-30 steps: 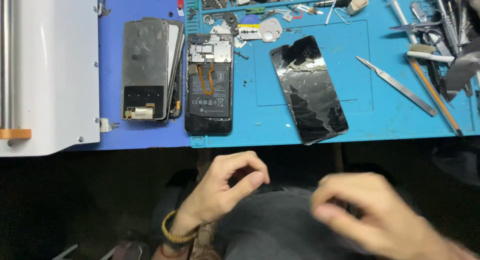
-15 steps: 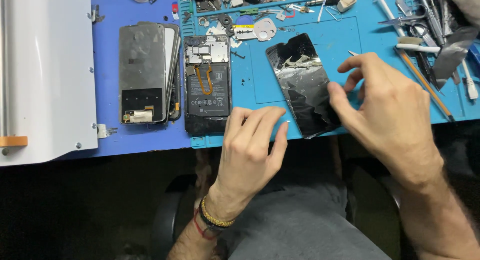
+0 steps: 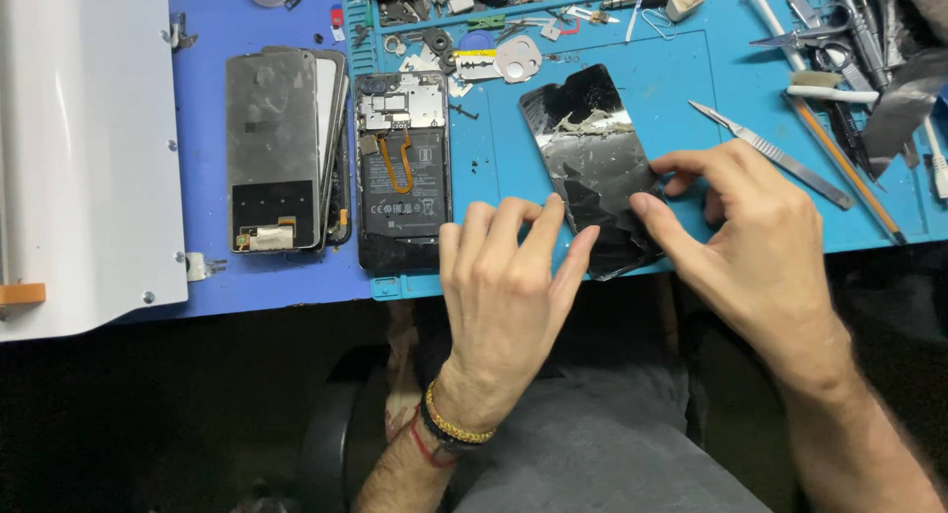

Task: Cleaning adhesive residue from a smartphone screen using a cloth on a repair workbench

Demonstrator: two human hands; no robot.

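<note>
Both hands spread-fingered, left hand (image 3: 509, 276) and right hand (image 3: 750, 241) pressing the cracked black screen panel (image 3: 592, 162) at the counter's (image 3: 691, 88) 6 o'clock edge; bare mat at 12, scalpel (image 3: 770, 153) at 3.

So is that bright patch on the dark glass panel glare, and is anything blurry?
Head view: the cracked screen panel mirrors a pale overhead light near its top, so yes, glare. The left hand and right hand look fairly sharp, both touching the panel. Below the blue mat, the scene falls into deep shadow.
</note>
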